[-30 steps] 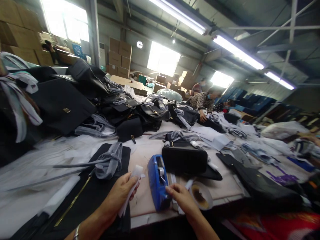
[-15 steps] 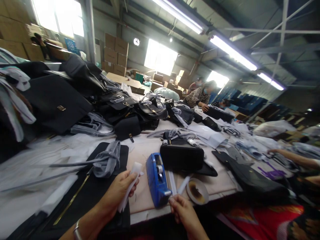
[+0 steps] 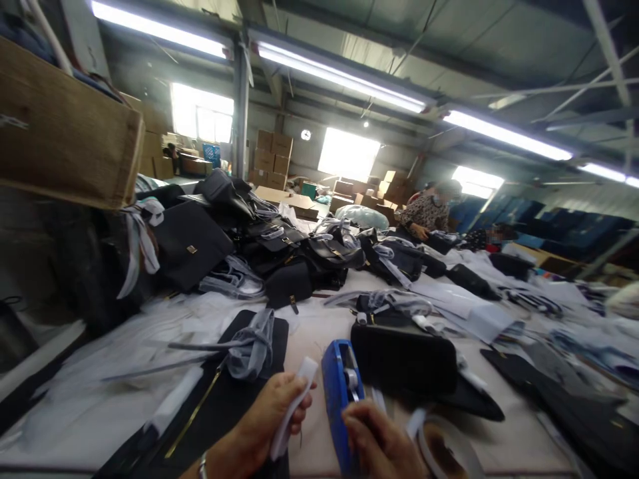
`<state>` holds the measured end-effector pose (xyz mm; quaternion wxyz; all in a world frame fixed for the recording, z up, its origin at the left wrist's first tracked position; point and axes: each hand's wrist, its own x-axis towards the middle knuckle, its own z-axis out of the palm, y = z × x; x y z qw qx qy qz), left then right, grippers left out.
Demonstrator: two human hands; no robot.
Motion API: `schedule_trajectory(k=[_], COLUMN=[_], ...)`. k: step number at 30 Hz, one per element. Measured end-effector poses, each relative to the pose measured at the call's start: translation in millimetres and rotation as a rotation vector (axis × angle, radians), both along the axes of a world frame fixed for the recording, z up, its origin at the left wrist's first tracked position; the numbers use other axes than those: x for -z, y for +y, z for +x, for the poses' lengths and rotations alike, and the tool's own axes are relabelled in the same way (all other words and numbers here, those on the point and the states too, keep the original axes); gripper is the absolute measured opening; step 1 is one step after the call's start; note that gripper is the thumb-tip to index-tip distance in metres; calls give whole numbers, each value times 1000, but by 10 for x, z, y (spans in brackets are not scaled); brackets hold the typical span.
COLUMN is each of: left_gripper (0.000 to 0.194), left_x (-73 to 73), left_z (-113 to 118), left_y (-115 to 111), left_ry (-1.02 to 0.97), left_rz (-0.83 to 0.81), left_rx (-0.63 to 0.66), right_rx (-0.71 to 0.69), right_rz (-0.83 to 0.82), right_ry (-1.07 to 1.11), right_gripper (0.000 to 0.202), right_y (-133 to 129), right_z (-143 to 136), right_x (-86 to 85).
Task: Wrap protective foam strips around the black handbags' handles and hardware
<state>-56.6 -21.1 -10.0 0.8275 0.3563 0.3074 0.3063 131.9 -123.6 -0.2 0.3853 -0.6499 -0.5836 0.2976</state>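
Note:
My left hand (image 3: pixel 272 416) is closed round a folded white strip (image 3: pixel 294 412), which stands up between thumb and fingers. Just right of it is a blue tape dispenser (image 3: pixel 335 392) on the table. My right hand (image 3: pixel 382 439) is over the dispenser's near end, fingers pinched together; what they hold, if anything, is too blurred to tell. A large tape roll (image 3: pixel 446 446) lies to the right of that hand. Under my left forearm is a black bag (image 3: pixel 200 399) with a gold zip and a wrapped grey strap (image 3: pixel 252 349). Behind the dispenser sits another black bag (image 3: pixel 404 359).
Black bags (image 3: pixel 192 243) are heaped along the table's far left. A cardboard box (image 3: pixel 64 126) juts in at upper left. White sheets (image 3: pixel 459 306) and further bags cover the right side. Across the table a person (image 3: pixel 426 209) handles a black bag.
The view has swung left and tilted up. My right hand has moved up over the dispenser's near end. My left hand still holds the white strip.

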Motion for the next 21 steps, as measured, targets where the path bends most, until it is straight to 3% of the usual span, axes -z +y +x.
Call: schedule_trajectory(k=[2,5,11,13,15,17,21], left_gripper=[50,47,37,35,34,31,28], left_x=[-10,-41,-122,-143,-153,-143,-65], left_z=[20,30,7,8,17,31,54], left_y=[-13,-26,-43,-45,-49,-57,-68], left_ry=[19,27,13,13,7,-4,-21], left_rz=[41,110,141,148,174,204,208], left_rx=[17,57,105,134,156,145,102], right_rx=[-81,-159,-205,-202,-198,-197,-200], right_rz=[79,123,140,117,52,-36,-146], right_ry=[32,53,-66,-47,51,201,490], right_gripper=[32,22,15,24,39,38,44], right_y=[238,502,601,604,628,666,727], right_z=[-153,-259,-255,-244,-234,-221,-184], right_x=[-258,-392,-319,-351,-379,-365,-207])
